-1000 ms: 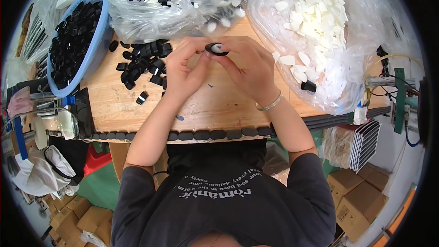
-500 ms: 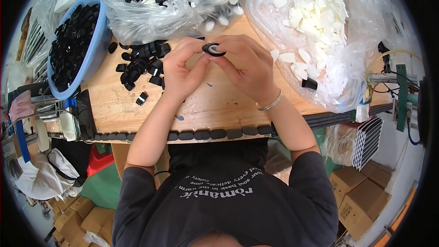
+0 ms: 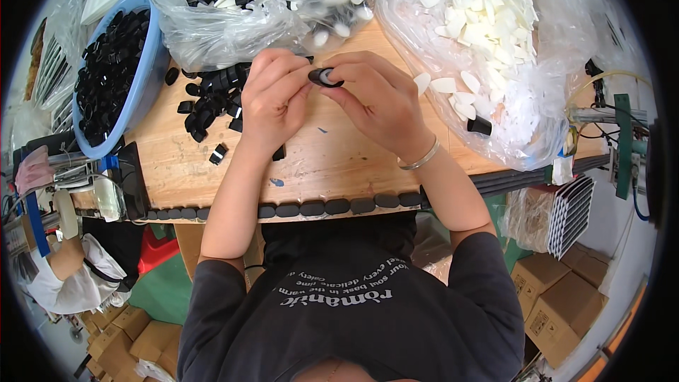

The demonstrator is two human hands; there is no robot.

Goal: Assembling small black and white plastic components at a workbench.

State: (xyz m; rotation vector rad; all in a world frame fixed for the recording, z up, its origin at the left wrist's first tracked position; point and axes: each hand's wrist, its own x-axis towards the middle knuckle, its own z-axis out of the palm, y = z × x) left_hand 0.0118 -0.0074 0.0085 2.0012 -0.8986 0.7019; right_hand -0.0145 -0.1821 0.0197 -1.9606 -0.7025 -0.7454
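One black oval piece (image 3: 326, 77) sits pinched in your right hand (image 3: 382, 102), above the tabletop (image 3: 339, 148) toward its far edge. Your left hand (image 3: 272, 102) has curled tighter and turned; its hold can't be told, so your right apparently carries the piece now.

The held piece (image 3: 326, 78) is black and whitish, the basin (image 3: 156, 56) light blue.

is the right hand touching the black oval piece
Touching. The head view shows the right hand pinching the black oval piece at its right end, no gap visible.
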